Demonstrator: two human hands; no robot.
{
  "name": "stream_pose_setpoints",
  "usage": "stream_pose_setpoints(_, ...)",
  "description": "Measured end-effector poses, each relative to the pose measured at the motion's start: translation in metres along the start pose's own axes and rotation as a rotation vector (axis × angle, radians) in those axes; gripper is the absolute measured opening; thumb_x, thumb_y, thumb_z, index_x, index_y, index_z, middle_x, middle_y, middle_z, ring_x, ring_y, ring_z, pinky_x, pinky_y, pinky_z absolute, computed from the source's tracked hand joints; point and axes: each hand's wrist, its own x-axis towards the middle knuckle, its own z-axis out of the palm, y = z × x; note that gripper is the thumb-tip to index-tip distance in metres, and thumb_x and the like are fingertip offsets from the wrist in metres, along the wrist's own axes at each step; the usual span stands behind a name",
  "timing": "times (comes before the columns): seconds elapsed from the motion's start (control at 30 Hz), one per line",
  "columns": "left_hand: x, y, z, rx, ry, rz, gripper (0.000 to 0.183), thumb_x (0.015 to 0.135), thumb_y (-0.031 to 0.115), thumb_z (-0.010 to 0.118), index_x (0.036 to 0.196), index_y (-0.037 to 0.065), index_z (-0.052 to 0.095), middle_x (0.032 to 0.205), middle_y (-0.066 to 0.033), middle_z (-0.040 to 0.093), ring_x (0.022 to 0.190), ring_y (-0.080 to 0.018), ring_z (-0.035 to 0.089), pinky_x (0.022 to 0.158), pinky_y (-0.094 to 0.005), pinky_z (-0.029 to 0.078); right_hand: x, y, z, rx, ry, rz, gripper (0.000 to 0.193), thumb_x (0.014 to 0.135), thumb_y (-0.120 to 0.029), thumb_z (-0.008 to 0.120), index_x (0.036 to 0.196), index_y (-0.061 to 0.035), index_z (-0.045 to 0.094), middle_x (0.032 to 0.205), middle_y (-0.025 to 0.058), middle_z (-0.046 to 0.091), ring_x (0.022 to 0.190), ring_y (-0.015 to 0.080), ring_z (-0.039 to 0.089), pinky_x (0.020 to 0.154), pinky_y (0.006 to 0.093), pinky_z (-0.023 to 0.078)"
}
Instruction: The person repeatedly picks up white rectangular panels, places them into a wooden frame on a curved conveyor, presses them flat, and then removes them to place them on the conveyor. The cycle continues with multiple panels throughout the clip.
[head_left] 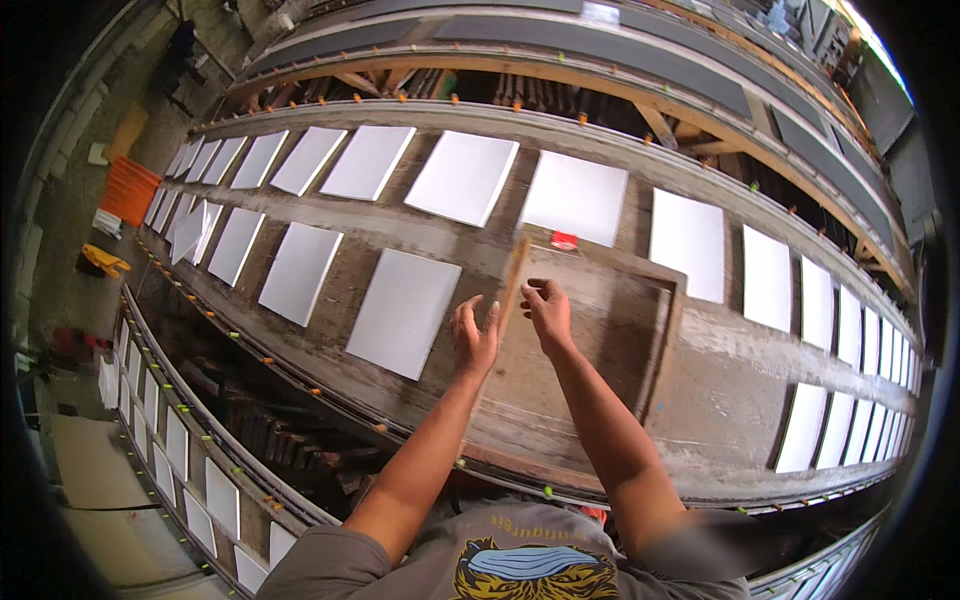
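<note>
Beyond the left end of the worktop [740, 355] stands an orange panel [130, 190]; white sheets [467, 178] lie in two rows, one along the worktop's far edge, one toward its near edge; left of the left hand [476, 338] lies a near-row sheet [405, 312]; that hand's fingers are spread; the wooden frame [625, 263] lies on the worktop, its left rail between the hands; the right hand [547, 315] curls its fingers, whether pinching anything I cannot tell; a red piece [564, 240] sits at the frame's far rail.
</note>
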Motion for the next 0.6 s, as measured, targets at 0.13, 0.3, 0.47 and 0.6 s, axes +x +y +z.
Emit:
stream_pose_setpoints(0.13, 0.045, -0.034, -0.049, -0.032, 0.037, -0.085, 0.05, 0.101, 0.04, 0.065, 0.131, 0.0, 0.059, 0.129, -0.0217, 0.06, 0.124, -0.0363, 0.055, 0.107, -0.0472, 0.043, 0.049, 0.003, 0.09, 0.129, -0.09, 0.096, 0.056, 0.097, -0.029, 0.073, 0.138, 0.0048, 0.054, 0.122, 0.0164, 0.067, 0.101, 0.0228, 0.068, 0.081, 0.0365, 0.057)
stream_pose_setpoints(0.3, 0.084, -0.075, -0.082, -0.061, 0.042, -0.052, 0.051, 0.101, 0.039, 0.064, 0.132, -0.001, 0.057, 0.13, -0.0223, 0.059, 0.122, -0.0356, 0.055, 0.105, -0.0463, 0.044, 0.135, 0.015, 0.152, 0.281, 0.132, 0.27, 0.067, 0.095, -0.03, 0.075, 0.143, 0.0063, 0.047, 0.13, 0.0189, 0.061, 0.109, 0.0306, 0.066, 0.086, 0.0412, 0.06)
stream_pose_setpoints(0.47, 0.093, -0.089, -0.1, -0.121, 0.014, -0.144, 0.05, 0.102, 0.039, 0.064, 0.132, 0.0, 0.058, 0.129, -0.0219, 0.061, 0.12, -0.036, 0.058, 0.104, -0.0465, 0.046, 0.183, 0.024, 0.179, 0.39, 0.363, 0.377, 0.069, 0.091, -0.023, 0.079, 0.143, 0.0066, 0.045, 0.126, 0.0194, 0.062, 0.103, 0.0271, 0.066, 0.076, 0.0385, 0.06)
stream_pose_setpoints(0.6, 0.087, -0.101, -0.109, -0.114, -0.008, -0.163, 0.046, 0.101, 0.037, 0.065, 0.128, -0.001, 0.062, 0.126, -0.0214, 0.063, 0.119, -0.0353, 0.06, 0.103, -0.0456, 0.047, 0.2, 0.031, 0.181, 0.314, 0.438, 0.344, 0.051, 0.091, -0.021, 0.079, 0.129, 0.0055, 0.058, 0.112, 0.0161, 0.068, 0.089, 0.0218, 0.066, 0.067, 0.0334, 0.056)
